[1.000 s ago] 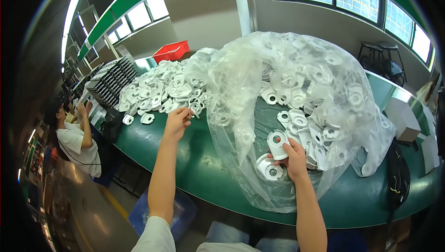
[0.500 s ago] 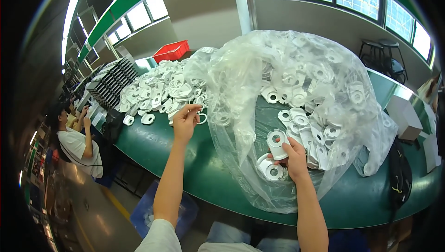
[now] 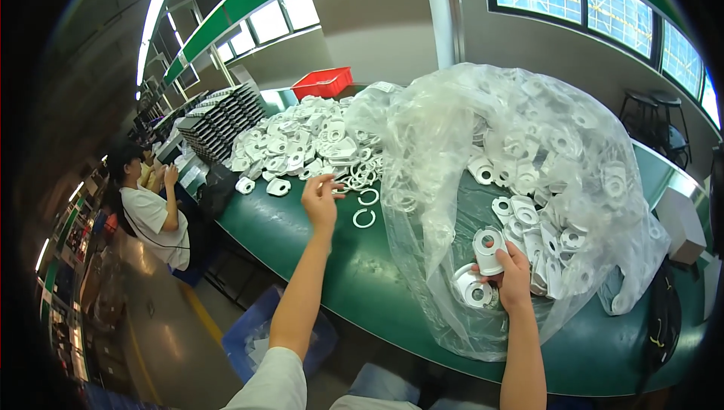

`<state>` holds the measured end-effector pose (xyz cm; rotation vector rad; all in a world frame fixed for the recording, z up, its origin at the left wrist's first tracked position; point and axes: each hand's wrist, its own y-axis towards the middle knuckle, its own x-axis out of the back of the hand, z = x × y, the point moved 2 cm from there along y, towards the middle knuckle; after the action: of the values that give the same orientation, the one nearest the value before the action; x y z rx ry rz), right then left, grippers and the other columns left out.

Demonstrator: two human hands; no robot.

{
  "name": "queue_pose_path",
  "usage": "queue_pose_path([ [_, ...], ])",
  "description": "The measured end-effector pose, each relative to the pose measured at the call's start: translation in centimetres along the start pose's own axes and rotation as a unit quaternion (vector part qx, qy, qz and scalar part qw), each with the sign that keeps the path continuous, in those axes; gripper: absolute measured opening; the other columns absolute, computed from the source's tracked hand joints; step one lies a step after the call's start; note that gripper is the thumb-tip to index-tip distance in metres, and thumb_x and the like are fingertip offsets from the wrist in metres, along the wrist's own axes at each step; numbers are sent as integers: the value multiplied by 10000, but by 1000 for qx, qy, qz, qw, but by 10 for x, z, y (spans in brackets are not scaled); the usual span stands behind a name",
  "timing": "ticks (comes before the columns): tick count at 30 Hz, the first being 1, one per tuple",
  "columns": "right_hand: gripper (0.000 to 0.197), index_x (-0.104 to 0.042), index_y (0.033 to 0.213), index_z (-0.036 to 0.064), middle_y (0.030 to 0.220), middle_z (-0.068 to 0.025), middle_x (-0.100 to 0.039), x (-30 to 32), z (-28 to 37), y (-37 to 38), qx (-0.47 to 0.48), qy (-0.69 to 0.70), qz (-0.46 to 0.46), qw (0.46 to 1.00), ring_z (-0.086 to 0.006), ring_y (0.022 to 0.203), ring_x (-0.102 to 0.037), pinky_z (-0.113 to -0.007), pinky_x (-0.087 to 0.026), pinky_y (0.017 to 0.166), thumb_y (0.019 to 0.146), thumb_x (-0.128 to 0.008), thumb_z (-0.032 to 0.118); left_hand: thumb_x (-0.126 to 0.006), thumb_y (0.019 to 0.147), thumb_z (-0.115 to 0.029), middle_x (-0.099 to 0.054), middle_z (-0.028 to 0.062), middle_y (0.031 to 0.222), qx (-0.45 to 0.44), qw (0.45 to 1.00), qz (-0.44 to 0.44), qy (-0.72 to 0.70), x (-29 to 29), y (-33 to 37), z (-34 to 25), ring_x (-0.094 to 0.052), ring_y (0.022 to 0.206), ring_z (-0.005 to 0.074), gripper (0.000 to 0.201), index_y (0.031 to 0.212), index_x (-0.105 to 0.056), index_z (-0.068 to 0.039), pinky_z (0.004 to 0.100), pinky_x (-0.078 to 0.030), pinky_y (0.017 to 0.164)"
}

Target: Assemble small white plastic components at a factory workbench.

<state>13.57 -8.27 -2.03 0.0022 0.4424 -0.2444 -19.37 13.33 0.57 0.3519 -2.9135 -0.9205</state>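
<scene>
My right hand point(image 3: 514, 278) grips a white plate-like part point(image 3: 489, 250) with a round hole, thumb on top, held over the plastic bag. Just below it lies another white part point(image 3: 477, 293) with a round opening. My left hand point(image 3: 322, 200) hovers over the green table point(image 3: 294, 237), fingers apart, with nothing visible in it. To its right, on the tabletop, lie two white split rings, an upper one point(image 3: 368, 197) and a lower one point(image 3: 363, 218). More white rings point(image 3: 362, 174) lie at the edge of the heap beyond that hand.
A large clear plastic bag point(image 3: 430, 161) full of white parts covers the table's middle right. Left of it is a heap of white parts point(image 3: 290, 142), with a red bin point(image 3: 323, 83) and stacked dark trays point(image 3: 222, 123) behind. A co-worker point(image 3: 154, 210) sits at far left; a blue bin point(image 3: 275, 335) stands below the edge.
The view has turned left, so the scene sits further right. A second split ring now lies on the table beside my left hand, whose fingers have loosened. My right hand keeps the same part.
</scene>
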Motion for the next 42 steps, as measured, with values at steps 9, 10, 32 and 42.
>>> queue_pose_path([
  [9,257,-521,1108,-12,894,-109,-635,-5,-1,4,60,-29,-49,997,-181,682,-657,-245,-487,477,934,-423,150,-481,884,55,-571,90,930,-84,980,174,38,-32,-42,-83,-647,723,167,185,974,-639,24,232,-511,529],
  [10,253,-518,1109,-10,891,-107,-635,-1,0,3,90,-44,-50,994,-179,682,-656,-245,-489,477,939,-417,149,-483,845,99,-573,95,921,-98,973,208,35,-52,-55,-100,-641,731,168,221,956,-655,15,228,-514,537],
  [32,283,-512,1138,-40,928,-143,-640,1,-9,8,79,-130,-118,981,-170,686,-666,-270,-512,475,880,-477,70,-546,736,39,-502,151,963,-381,706,596,-24,-334,-280,-232,-561,880,308,200,927,-602,58,385,-481,718],
  [42,255,-528,1091,-35,874,-193,-640,4,-9,6,86,-124,-99,984,-189,638,-658,-292,-498,465,866,-480,75,-590,726,-3,-492,113,1023,-365,688,627,-28,-399,-319,-220,-529,985,289,286,982,-652,-113,381,-493,768],
])
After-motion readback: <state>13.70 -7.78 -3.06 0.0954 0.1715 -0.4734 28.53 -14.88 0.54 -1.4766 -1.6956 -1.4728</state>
